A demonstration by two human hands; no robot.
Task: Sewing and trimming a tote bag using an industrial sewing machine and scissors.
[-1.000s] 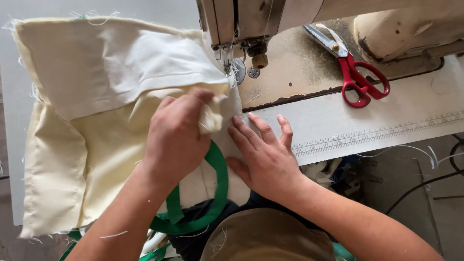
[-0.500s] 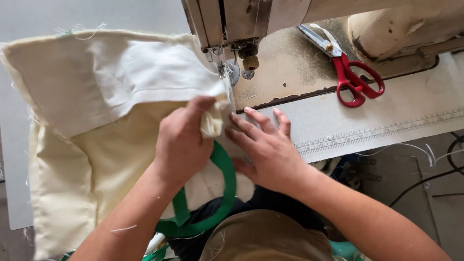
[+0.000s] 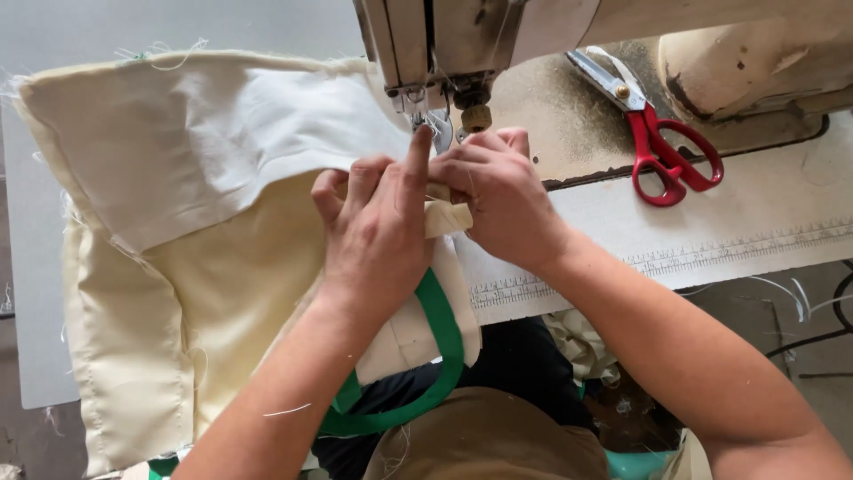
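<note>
At the far left the cream cloth (image 3: 178, 178) lies spread over a grey table (image 3: 35, 267), one corner folded back on itself and loose threads along its edges.

My left hand (image 3: 378, 236) sits on the cloth's right edge with fingers bent and tips pressing down. The forefinger stretches up towards the presser foot (image 3: 426, 116). The thumb is hidden, so I cannot tell whether this hand pinches anything.

Below it a green strap (image 3: 440, 311) loops out from under the cloth and hangs off the table edge towards my lap.

Just right of the knuckles is a small folded tab (image 3: 449, 216) of the same cream cloth. My right hand (image 3: 498, 191) has its fingers closed on the tab, holding it just in front of the foot.

I read this step as lining up the folded edge at the needle. Feeding it in calls for the fold to stay flat and for that forefinger to keep clear of the needle (it is very near).

Further right, red scissors (image 3: 662, 147) lie closed on the worn machine bed (image 3: 551, 116), well apart from both hands. In front of the bed a white board (image 3: 711, 240) carries a printed ruler strip. Beyond it are a dark floor, cables (image 3: 817, 329) and cloth scraps.
</note>
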